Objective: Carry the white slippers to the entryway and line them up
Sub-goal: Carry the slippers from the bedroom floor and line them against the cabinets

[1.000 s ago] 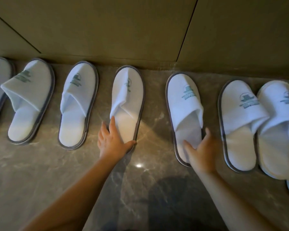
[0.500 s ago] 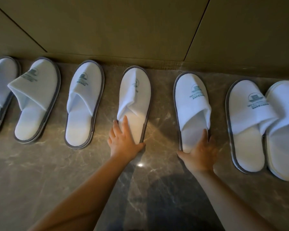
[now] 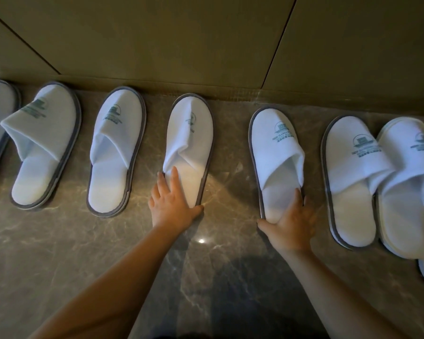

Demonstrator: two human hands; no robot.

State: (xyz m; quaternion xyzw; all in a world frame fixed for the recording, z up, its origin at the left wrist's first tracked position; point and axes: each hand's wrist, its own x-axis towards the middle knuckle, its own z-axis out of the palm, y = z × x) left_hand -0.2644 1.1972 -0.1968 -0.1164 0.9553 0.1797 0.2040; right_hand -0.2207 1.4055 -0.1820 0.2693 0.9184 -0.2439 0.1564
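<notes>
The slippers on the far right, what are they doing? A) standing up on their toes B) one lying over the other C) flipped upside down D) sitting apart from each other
B: the far right slipper lies over the edge of the slipper beside it, while the slippers further left sit apart on the floor.

White slippers (image 3: 274,145): matt terry-like cloth with grey edge binding and printed teal logos. Floor (image 3: 59,241): polished, glossy veined stone. Wall panels (image 3: 157,40): smooth, dull-sheened.
</notes>
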